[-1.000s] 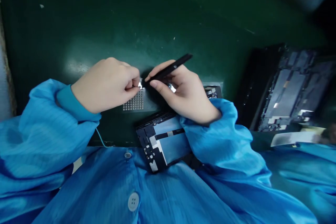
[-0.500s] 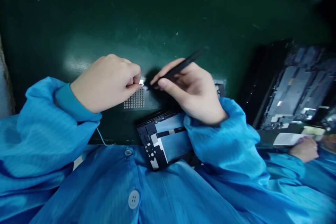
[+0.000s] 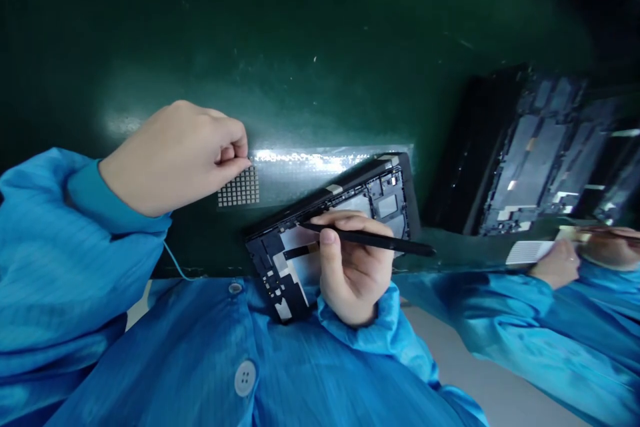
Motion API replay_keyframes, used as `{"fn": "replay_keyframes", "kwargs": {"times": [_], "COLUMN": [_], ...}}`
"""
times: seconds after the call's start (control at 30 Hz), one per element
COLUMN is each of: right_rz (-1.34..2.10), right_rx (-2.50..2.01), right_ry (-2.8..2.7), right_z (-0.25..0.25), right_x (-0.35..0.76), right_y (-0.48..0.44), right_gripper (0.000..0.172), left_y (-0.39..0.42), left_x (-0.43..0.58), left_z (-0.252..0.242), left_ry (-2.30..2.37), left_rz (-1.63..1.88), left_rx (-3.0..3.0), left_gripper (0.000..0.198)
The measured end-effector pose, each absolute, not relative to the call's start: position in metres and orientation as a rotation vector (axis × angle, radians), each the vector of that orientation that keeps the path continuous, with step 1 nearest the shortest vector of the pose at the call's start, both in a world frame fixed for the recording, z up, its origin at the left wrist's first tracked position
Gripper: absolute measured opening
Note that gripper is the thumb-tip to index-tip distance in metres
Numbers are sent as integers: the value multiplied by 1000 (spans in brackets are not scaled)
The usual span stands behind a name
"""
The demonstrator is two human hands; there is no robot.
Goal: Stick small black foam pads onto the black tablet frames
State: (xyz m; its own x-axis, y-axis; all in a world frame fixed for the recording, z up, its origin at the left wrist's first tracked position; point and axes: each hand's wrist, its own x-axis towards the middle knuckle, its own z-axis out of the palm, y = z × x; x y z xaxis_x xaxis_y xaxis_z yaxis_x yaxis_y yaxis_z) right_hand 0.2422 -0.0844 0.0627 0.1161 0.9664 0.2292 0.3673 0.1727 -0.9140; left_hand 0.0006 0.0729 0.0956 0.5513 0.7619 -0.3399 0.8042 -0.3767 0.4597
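Here, right hand [image 3: 354, 270] holds tool [image 3: 373, 239] over device [image 3: 300, 263].

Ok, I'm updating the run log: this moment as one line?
left hand: pinched beside gridded squares | right hand: gripping black tool, tip at device

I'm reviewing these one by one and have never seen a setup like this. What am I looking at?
There is no robot: these are a person's bare hands, filmed from a head-worn camera looking down. On the green table lies a clear sheet with a grid of small squares. The left hand pinches closed beside that grid. The right hand holds a slim black tool, its tip at an opened electronic device. Similar devices stand on the right, near a co-worker's hands.
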Motion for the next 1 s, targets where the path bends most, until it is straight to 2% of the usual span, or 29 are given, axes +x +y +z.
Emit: {"fn": "replay_keyframes", "kwargs": {"times": [0.2,0.33,0.43,0.63,0.9,1.0], "right_rz": [680,973,1176,1303,1245,1291], "right_rx": [-1400,-1277,-1130,-1150,-1102,-1154], "right_ry": [-1691,-1812,-1921,-1876,-1964,-1799], "right_z": [89,101,88,62,61,70], "right_x": [246,248,247,247,246,255], "right_y": [-79,-20,29,47,54,44], "right_gripper": [40,25,14,19,20,26], "left_y": [73,74,74,73,75,75], "left_x": [1,2,2,-3,-2,0], "left_z": [95,96,95,86,90,95], "left_ry": [1286,1267,1241,1198,1199,1213], "left_rz": [-105,-94,-62,14,-32,-91], "left_rx": [2135,2131,2148,2169,2216,2194], "left_gripper": [28,25,23,20,23,23]}}
